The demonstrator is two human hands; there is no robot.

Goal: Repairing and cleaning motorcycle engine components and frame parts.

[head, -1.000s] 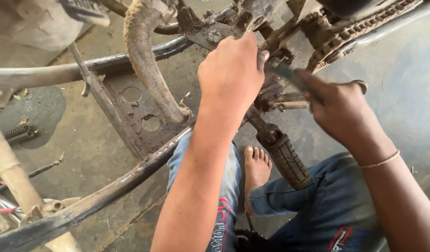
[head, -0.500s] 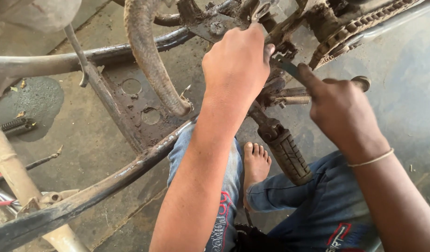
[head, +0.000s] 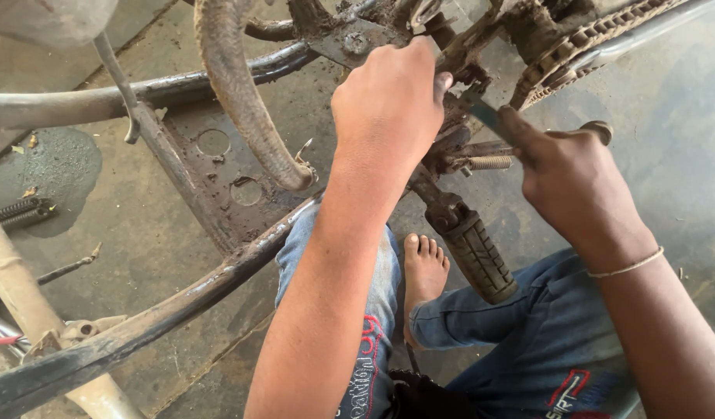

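Change since earlier: both hands keep their places on the frame; the view has crept slightly closer and lower, so the frame parts sit higher in the picture than a second ago. The right hand's forefinger stays stretched along the tool.
Left hand: the left hand (head: 388, 105) is clenched, knuckles up, over a greasy bracket of the motorbike frame (head: 241, 256); what lies inside the fist is hidden, so I cannot tell what it grips.
Right hand: the right hand (head: 575, 182) is closed around the handle of a thin blue-grey tool (head: 485, 115), forefinger laid along its shaft.
Tool position: it lies between the two hands, its tip at the dirty joint just under the left fist, near the chain (head: 575, 46).
Tool axis: the long axis runs on a slant, from the right hand at lower right up to the tip at upper left.
Foot peg: the ribbed rubber foot peg (head: 478, 260) hangs below the joint, pointing down and to the right.
Threaded bolt: a bolt (head: 489, 163) sticks out sideways just beside the right hand's fingers.
Below: a bare foot (head: 423, 271) and blue jeans (head: 528, 341) rest on the concrete floor (head: 140, 240).
Left edge: a coil spring (head: 20, 211) lies on a dark patch, well apart from the hands.
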